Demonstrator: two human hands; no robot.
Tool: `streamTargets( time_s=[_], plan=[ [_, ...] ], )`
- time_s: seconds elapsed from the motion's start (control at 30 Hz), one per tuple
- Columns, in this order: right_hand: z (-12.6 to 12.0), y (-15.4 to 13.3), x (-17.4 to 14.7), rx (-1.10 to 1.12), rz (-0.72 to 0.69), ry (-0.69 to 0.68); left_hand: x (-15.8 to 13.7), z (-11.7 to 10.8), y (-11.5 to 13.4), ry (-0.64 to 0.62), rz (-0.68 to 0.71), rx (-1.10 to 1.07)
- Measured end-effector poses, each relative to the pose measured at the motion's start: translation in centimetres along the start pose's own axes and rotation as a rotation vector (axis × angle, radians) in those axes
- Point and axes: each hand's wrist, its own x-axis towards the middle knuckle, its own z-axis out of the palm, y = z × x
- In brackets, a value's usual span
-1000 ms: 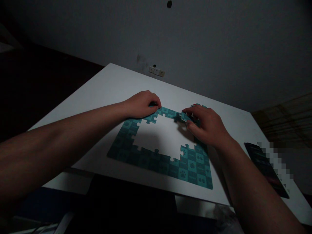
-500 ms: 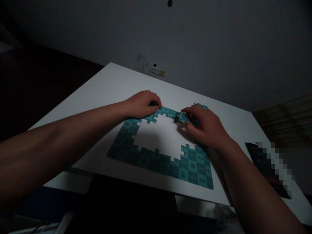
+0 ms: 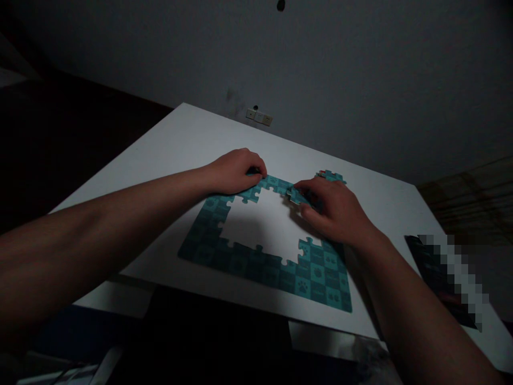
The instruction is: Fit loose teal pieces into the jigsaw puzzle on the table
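A teal checkered jigsaw puzzle [image 3: 240, 259] with paw prints lies on the table as a border around a bare middle. My left hand [image 3: 238, 170] rests on its far left edge, fingers curled, with thumb and forefinger bent together at the rim. Between the thumb and fingers of my right hand [image 3: 334, 208] is a teal puzzle piece [image 3: 294, 196], at the inner side of the far right border. Whether that piece is seated cannot be seen. Just beyond the right hand lie several loose puzzle pieces [image 3: 332, 175], partly hidden by it.
The white table [image 3: 152, 149] reaches back to a grey wall with a socket panel [image 3: 259, 116]. A dark flat sheet [image 3: 433, 283], partly pixelated, lies at the right. Part of a crinkled clear bag [image 3: 372, 355] shows below the near edge.
My right hand has shifted slightly left with the puzzle piece, bringing it nearer the far border. More of the loose pieces behind it now shows. My left hand has stayed in place.
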Motion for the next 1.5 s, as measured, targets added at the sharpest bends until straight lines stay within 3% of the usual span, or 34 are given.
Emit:
streamTargets(
  time_s=[0.27,1.0,1.5],
  plan=[
    [0.3,-0.2,-0.2,0.025,-0.032,0.058,-0.1,0.0,0.0,-0.003,0.006,-0.013],
    [0.9,-1.4,0.1,0.078,-0.137,-0.006,0.0,0.1,-0.2,0.001,0.013,-0.006],
    [0.7,-1.5,0.2,0.11,-0.11,-0.051,0.0,0.1,-0.3,0.005,0.017,-0.001]
  ],
)
